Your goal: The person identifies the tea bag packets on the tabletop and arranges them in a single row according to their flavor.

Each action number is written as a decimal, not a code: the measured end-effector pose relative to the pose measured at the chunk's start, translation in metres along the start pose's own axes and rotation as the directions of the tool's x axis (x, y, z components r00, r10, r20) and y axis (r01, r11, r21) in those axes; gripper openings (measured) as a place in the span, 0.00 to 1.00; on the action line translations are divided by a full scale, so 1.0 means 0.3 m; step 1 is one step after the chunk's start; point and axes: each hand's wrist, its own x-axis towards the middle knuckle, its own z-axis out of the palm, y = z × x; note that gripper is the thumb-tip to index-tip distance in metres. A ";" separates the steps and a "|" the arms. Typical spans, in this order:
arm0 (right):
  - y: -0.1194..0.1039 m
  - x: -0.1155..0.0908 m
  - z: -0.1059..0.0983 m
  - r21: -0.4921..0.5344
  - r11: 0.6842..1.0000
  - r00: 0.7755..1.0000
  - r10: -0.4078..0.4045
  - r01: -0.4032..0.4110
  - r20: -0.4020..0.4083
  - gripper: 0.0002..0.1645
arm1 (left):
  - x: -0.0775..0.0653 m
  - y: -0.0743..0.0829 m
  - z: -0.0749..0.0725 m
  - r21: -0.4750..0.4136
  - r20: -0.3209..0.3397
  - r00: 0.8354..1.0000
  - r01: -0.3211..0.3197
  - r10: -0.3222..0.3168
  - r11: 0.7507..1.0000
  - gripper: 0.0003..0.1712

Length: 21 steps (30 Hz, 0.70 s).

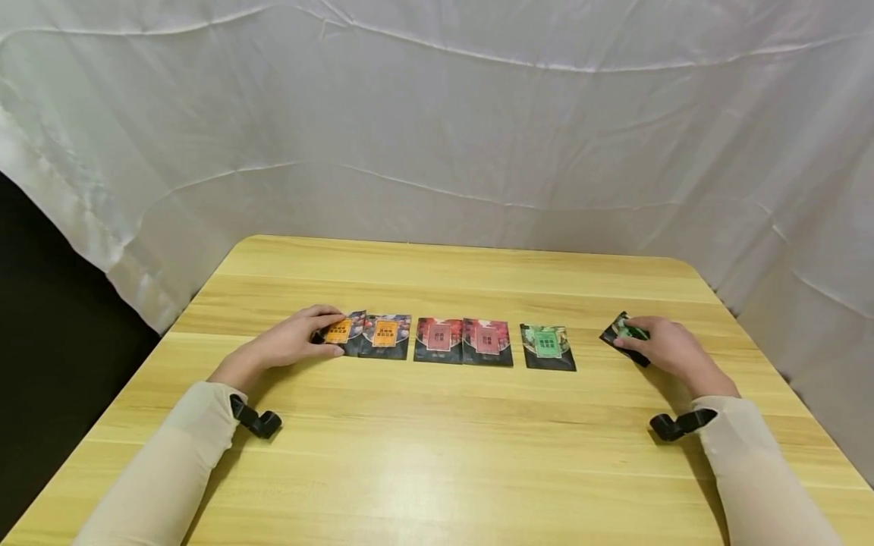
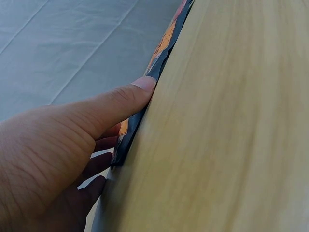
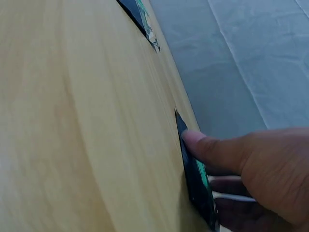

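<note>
A row of dark sachets lies on the table. At its left end my left hand [image 1: 300, 335] holds an orange-labelled sachet [image 1: 346, 332] by its edges, thumb at the near edge and fingers at the far side. This sachet [image 2: 124, 137] lies low against the wood in the left wrist view. Beside it is a second orange-labelled sachet [image 1: 385, 337]. Off to the right, my right hand [image 1: 665, 347] grips a green sachet [image 1: 620, 331], which sits turned at an angle. In the right wrist view the thumb [image 3: 193, 137] presses its near side; the other fingers are partly hidden behind it.
Two red-labelled sachets [image 1: 438, 340] lie side by side mid-row. Another green-labelled sachet [image 1: 548, 346] lies between them and my right hand. The wooden table [image 1: 423, 447] has rounded far corners, with a pale cloth [image 1: 437, 136] hanging behind it. Each wrist wears a small black camera [image 1: 256, 417].
</note>
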 end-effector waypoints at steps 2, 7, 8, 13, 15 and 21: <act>-0.001 0.002 0.004 0.008 1.000 1.000 -0.023 0.023 0.006 0.46 | 0.000 0.002 -0.002 0.004 0.002 1.000 -0.001 0.001 1.000 0.46; -0.005 0.010 0.017 0.030 0.997 0.998 -0.070 0.070 0.005 0.44 | -0.001 0.003 -0.003 0.005 0.004 1.000 0.003 -0.003 1.000 0.47; -0.005 0.013 0.021 0.034 0.996 0.997 -0.079 0.079 -0.002 0.43 | -0.001 0.002 -0.003 0.004 0.003 1.000 0.003 -0.003 1.000 0.47; -0.013 0.017 0.034 0.062 0.991 0.993 -0.115 0.117 -0.030 0.41 | 0.000 -0.001 -0.001 0.003 0.002 1.000 -0.002 0.002 1.000 0.47; -0.017 0.017 0.037 0.075 0.989 0.992 -0.124 0.127 -0.034 0.40 | 0.000 -0.002 -0.001 0.003 0.002 1.000 -0.004 0.004 1.000 0.47; -0.026 0.014 0.040 0.105 0.982 0.987 -0.158 0.159 -0.025 0.38 | 0.002 -0.003 -0.001 0.004 0.003 1.000 -0.004 0.004 1.000 0.48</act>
